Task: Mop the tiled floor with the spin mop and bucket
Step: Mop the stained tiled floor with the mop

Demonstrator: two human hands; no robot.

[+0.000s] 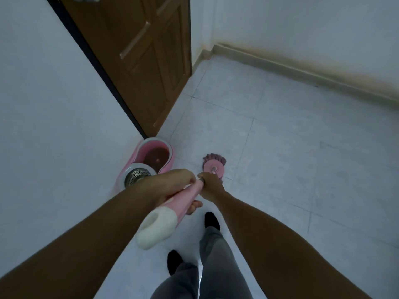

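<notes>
**Bare arms, grey trousers, black socks**

Seen from above, the person's two forearms are bare, with no sleeves, watch or jewellery showing. The left hand (172, 186) and right hand (210, 185) are also bare, without gloves. Below them, both legs wear loose grey trousers (213, 270), creased along the shins. Each foot is covered by a plain black sock (212, 220), with no shoes.

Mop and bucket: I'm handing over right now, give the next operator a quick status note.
Left hand grips the pink mop handle near its white end; right hand grips the shaft just below.
Mop head rests on the tiled floor, right of the bucket, which stands by the wall beside the door.
Done: cannot tell how much is mopped.
Left: mop the open floor ahead.
</notes>
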